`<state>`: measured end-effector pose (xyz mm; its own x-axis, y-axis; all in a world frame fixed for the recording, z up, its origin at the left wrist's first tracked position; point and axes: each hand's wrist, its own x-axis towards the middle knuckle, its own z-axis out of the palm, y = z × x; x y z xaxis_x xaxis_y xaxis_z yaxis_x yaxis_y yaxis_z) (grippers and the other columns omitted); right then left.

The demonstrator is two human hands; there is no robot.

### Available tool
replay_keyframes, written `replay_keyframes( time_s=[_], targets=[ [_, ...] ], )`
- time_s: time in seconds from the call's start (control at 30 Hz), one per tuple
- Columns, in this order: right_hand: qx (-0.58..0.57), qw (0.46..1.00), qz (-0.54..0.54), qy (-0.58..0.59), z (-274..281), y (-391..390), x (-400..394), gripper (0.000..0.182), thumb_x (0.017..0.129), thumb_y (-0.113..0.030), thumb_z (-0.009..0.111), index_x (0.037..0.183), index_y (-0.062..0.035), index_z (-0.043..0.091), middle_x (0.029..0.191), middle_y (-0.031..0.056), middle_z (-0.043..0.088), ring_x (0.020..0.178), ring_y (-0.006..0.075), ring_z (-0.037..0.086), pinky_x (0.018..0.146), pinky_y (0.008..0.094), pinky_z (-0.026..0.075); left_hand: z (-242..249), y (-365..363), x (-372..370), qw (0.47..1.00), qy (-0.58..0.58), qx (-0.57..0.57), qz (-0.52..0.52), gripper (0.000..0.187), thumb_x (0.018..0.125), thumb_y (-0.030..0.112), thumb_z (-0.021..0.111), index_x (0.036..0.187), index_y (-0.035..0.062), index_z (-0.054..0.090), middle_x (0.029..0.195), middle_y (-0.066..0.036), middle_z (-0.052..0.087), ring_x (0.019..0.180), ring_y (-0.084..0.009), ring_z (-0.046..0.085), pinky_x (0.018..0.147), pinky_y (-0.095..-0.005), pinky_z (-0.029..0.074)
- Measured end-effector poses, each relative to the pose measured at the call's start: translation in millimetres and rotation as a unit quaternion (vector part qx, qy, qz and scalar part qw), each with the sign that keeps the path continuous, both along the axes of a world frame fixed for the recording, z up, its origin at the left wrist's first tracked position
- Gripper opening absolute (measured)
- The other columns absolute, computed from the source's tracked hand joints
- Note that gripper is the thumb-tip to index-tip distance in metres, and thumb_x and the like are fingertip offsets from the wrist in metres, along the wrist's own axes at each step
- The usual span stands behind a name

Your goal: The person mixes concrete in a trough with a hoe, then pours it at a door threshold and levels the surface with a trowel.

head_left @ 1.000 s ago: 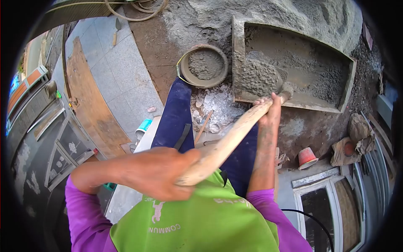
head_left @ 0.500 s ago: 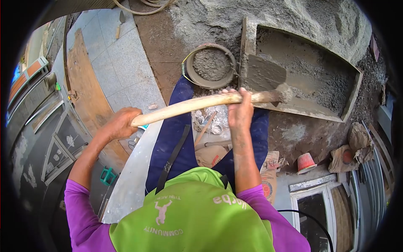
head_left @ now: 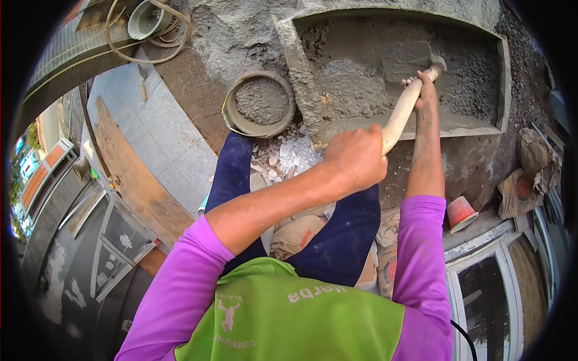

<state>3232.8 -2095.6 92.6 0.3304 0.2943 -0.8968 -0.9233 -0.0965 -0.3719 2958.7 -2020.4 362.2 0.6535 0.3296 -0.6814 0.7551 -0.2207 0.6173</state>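
My left hand (head_left: 356, 157) is closed around the lower end of a hoe's pale wooden handle (head_left: 400, 115). Farther up, near the head, my right hand (head_left: 425, 91) grips the same handle. The mortar-coated hoe blade (head_left: 406, 61) lies in a wooden mixing trough (head_left: 503, 90), among wet grey mortar (head_left: 352, 84). Left of the trough stands a round bucket (head_left: 288, 114) with a yellow handle, filled with mortar almost to its rim. Part of the blade's edge blends into the mortar and is hard to make out.
White rubble (head_left: 295, 155) and paper sacks (head_left: 296, 236) lie between my legs. A red bucket (head_left: 462, 213) sits at the right. A trowel (head_left: 143, 84) rests on the paving at left, near a coiled hose (head_left: 185, 27). Sand (head_left: 232, 30) is heaped behind.
The hoe has swung from beside the bucket to the right, its blade now down in the trough's mortar. Both hands moved right with it, my left arm crossing my body. The view has shifted too.
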Motion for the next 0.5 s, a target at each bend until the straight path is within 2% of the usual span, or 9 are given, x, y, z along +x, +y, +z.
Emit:
replay_keyframes(
  time_s=[0.03,0.1,0.2,0.27,0.3,0.37,0.43,0.47,0.5],
  targets=[
    [-0.002,1.000,0.018,-0.012,0.4,8.6,-5.3,0.028,0.092,-0.016,0.062,0.103,0.0018,0.042,0.084,0.0119,0.051,0.069,0.0261,0.058,0.068,0.0442,0.061,-10.5,3.4,17.9,1.000,-0.004,-0.001,0.003,0.035,0.080,0.019,0.066,0.102,-0.0082,0.059,0.084,-0.028,0.070,0.079,-0.0429,0.071,0.075,-0.0495,0.056],
    [-0.018,0.999,0.036,-0.002,19.4,22.4,-25.5,0.027,0.093,-0.019,0.062,0.102,0.0012,0.046,0.084,0.0117,0.054,0.068,0.0232,0.058,0.070,0.0404,0.060,-17.2,12.0,52.7,1.000,-0.012,-0.002,0.015,0.039,0.079,0.018,0.064,0.105,-0.0109,0.060,0.088,-0.030,0.069,0.083,-0.0428,0.071,0.077,-0.0489,0.056],
    [0.081,0.994,0.057,-0.050,120.2,25.2,-64.5,0.023,0.095,-0.022,0.062,0.099,-0.0016,0.052,0.088,0.0105,0.057,0.070,0.0204,0.060,0.072,0.0365,0.058,-24.1,11.5,102.2,0.999,0.003,0.004,0.051,0.043,0.077,0.018,0.063,0.107,-0.0138,0.060,0.094,-0.033,0.069,0.089,-0.0424,0.071,0.082,-0.0475,0.056],
    [0.109,0.988,0.061,-0.086,148.3,23.7,-75.4,0.024,0.095,-0.023,0.061,0.102,-0.0018,0.054,0.088,0.0094,0.059,0.071,0.0183,0.060,0.069,0.0345,0.057,-47.1,9.2,133.2,0.995,0.025,-0.012,0.099,0.046,0.078,0.019,0.062,0.109,-0.0145,0.060,0.098,-0.033,0.068,0.095,-0.0409,0.070,0.085,-0.0458,0.055],
    [0.098,0.986,0.062,-0.122,151.8,21.7,-81.4,0.025,0.095,-0.024,0.061,0.104,-0.0019,0.055,0.088,0.0089,0.060,0.072,0.0172,0.061,0.068,0.0335,0.056,-47.5,15.3,142.3,0.991,0.029,-0.040,0.126,0.047,0.079,0.021,0.063,0.110,-0.0143,0.060,0.100,-0.032,0.068,0.098,-0.0397,0.070,0.087,-0.0448,0.054],
    [0.030,0.975,0.089,-0.203,145.1,10.6,-88.9,0.027,0.096,-0.026,0.061,0.108,-0.0021,0.057,0.088,0.0079,0.061,0.073,0.0150,0.062,0.066,0.0316,0.055,-20.4,47.9,140.8,0.965,0.006,-0.179,0.192,0.049,0.084,0.027,0.065,0.113,-0.0120,0.062,0.106,-0.028,0.069,0.106,-0.0356,0.069,0.092,-0.0424,0.053],
    [-0.040,0.959,0.151,-0.237,144.5,-20.1,-92.2,0.030,0.096,-0.028,0.060,0.111,-0.0023,0.059,0.088,0.0069,0.063,0.074,0.0129,0.062,0.063,0.0296,0.054,-28.4,48.1,138.2,0.957,-0.026,-0.219,0.189,0.056,0.086,0.036,0.065,0.113,-0.0124,0.063,0.108,-0.028,0.069,0.109,-0.0370,0.067,0.093,-0.0437,0.052],
    [-0.057,0.947,0.222,-0.223,149.2,-44.6,-93.6,0.033,0.096,-0.031,0.061,0.114,-0.0027,0.059,0.090,0.0072,0.064,0.076,0.0141,0.063,0.065,0.0313,0.057,-33.8,49.7,126.3,0.951,-0.042,-0.241,0.189,0.059,0.087,0.041,0.064,0.113,-0.0126,0.064,0.110,-0.029,0.068,0.110,-0.0377,0.067,0.094,-0.0443,0.051],
    [-0.116,0.943,0.223,-0.219,156.4,-70.3,-103.0,0.035,0.096,-0.033,0.062,0.114,-0.0027,0.059,0.088,0.0074,0.064,0.073,0.0152,0.064,0.065,0.0334,0.058,-24.8,52.8,108.2,0.963,-0.047,-0.183,0.192,0.062,0.086,0.041,0.063,0.114,-0.0134,0.062,0.112,-0.031,0.067,0.111,-0.0393,0.066,0.095,-0.0461,0.051]
  ],
)
